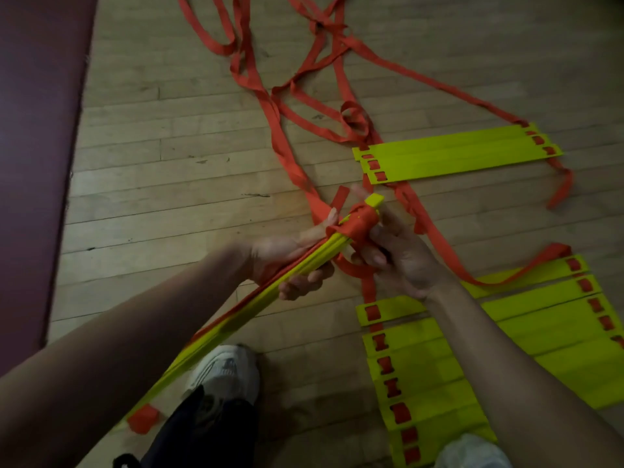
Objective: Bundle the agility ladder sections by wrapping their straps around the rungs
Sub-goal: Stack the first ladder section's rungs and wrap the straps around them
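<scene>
Above the floor: you hold a stack of yellow rungs point(297, 265) edge-up, slanting from the lower left up to the middle.
Left hand point(287, 261): your fingers are closed around the held stack, just below the wrap.
Right hand point(401, 261): your fingers are curled on the orange strap point(363, 228), which is wound around the held stack near its far end; a short strap tail sticks up beside it.
Right of the held stack: a fanned pile of rungs point(472, 349) lies flat on the floor, your right forearm crossing over it.
Beyond the held stack: a smaller set of rungs point(456, 153) lies flat, overlapping.
Loose webbing point(270, 106): long orange loops trail, tangled, from the held stack away across the floor.
Floor point(169, 170): pale wooden boards, scuffed and worn.
Left of the held stack: a dark maroon mat point(33, 130) runs along the boards.
Below the held stack: a white shoe point(226, 373) stands on the floor.
Materials: rungs are thin, flat, stiff strips with slots at each end; straps are soft flat webbing threaded through the slots.
</scene>
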Demonstrator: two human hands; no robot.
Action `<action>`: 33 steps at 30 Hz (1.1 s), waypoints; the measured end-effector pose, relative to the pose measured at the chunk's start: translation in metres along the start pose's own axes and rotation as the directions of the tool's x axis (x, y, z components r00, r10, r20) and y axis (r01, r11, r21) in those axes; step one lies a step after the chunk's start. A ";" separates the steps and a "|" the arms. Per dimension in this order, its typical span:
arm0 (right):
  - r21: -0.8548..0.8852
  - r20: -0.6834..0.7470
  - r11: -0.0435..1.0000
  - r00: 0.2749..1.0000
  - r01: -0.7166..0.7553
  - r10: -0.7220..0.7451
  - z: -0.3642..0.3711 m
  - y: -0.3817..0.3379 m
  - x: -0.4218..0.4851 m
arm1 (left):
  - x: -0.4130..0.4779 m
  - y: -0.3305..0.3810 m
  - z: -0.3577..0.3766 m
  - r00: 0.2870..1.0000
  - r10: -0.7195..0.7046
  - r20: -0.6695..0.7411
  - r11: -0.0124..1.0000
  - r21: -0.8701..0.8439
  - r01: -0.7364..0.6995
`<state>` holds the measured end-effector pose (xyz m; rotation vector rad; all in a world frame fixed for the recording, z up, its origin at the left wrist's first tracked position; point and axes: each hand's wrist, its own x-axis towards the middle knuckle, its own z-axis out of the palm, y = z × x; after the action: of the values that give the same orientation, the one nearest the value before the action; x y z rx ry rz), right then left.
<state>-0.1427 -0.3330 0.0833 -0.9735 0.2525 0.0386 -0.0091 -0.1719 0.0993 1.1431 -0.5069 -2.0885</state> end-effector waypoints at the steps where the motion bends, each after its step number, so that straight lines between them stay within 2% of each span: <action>1: 0.012 0.006 1.000 1.000 -0.004 0.004 0.001 -0.002 0.002 | 0.002 -0.001 0.000 1.000 0.013 0.021 1.000 -0.019 -0.012; 2: 0.021 -0.009 1.000 1.000 -0.006 0.007 0.002 -0.002 0.004 | 0.006 -0.003 -0.001 1.000 0.016 -0.016 0.999 -0.031 -0.016; 4: 0.045 -0.079 0.999 0.997 -0.001 0.005 0.003 0.001 0.005 | 0.013 -0.005 0.001 0.983 0.011 -0.184 0.998 -0.053 -0.021; 8: -0.038 -0.241 0.999 0.970 0.015 -0.023 0.008 0.008 0.001 | 0.024 -0.010 0.009 0.885 0.072 -0.460 0.989 -0.082 -0.123; 10: -0.054 -0.291 0.998 0.957 -0.011 -0.006 0.008 0.010 -0.001 | 0.031 -0.017 0.006 0.749 0.169 -0.640 0.977 0.012 -0.211; 12: -0.055 -0.332 0.998 0.943 -0.028 0.008 0.007 0.013 -0.001 | 0.038 -0.023 -0.001 0.533 0.334 -0.777 0.933 0.192 -0.305; 13: -0.062 -0.347 0.998 0.938 -0.031 0.008 0.006 0.015 -0.001 | 0.041 -0.026 -0.005 0.445 0.404 -0.799 0.904 0.273 -0.330; 15: -0.101 -0.369 0.994 0.930 -0.040 0.000 0.004 0.017 0.001 | 0.042 -0.027 -0.009 0.370 0.462 -0.806 0.877 0.354 -0.325; 16: -0.125 -0.378 0.991 0.926 -0.045 -0.006 0.003 0.018 0.001 | 0.040 -0.026 -0.008 0.364 0.457 -0.811 0.882 0.361 -0.303; 18: -0.172 -0.396 0.984 0.918 -0.052 -0.020 0.002 0.018 0.002 | 0.032 -0.021 -0.002 0.403 0.385 -0.830 0.918 0.300 -0.259; 20: -0.205 -0.414 0.977 0.910 -0.057 -0.034 0.002 0.018 0.003 | 0.027 -0.023 -0.001 0.514 0.375 -0.772 0.924 0.267 -0.273; 22: -0.245 -0.425 0.967 0.904 -0.071 -0.041 0.002 0.018 0.006 | 0.024 -0.030 -0.002 0.625 0.414 -0.662 0.910 0.312 -0.273; 24: -0.309 -0.434 0.945 0.900 -0.108 -0.039 0.003 0.019 0.009 | 0.025 -0.036 -0.007 0.663 0.393 -0.636 0.917 0.319 -0.238; 27: -0.415 -0.475 0.896 0.877 -0.157 -0.066 0.003 0.021 0.013 | 0.023 -0.031 -0.009 0.595 0.425 -0.683 0.905 0.347 -0.247; 29: -0.585 -0.487 0.782 0.864 -0.216 -0.126 -0.002 0.022 0.013 | 0.020 -0.025 -0.008 0.540 0.461 -0.704 0.885 0.412 -0.218; 31: -0.678 -0.455 0.690 0.882 -0.253 -0.122 -0.005 0.021 0.013 | 0.020 -0.024 -0.008 0.490 0.495 -0.718 0.860 0.484 -0.160; 33: -0.632 -0.434 0.737 0.897 -0.239 -0.081 -0.004 0.019 0.013 | 0.020 -0.022 -0.010 0.474 0.484 -0.736 0.867 0.477 -0.145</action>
<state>-0.1336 -0.3270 0.0627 -1.7085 0.7382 -0.0122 -0.0163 -0.1713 0.0683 1.9209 -0.5524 -0.9020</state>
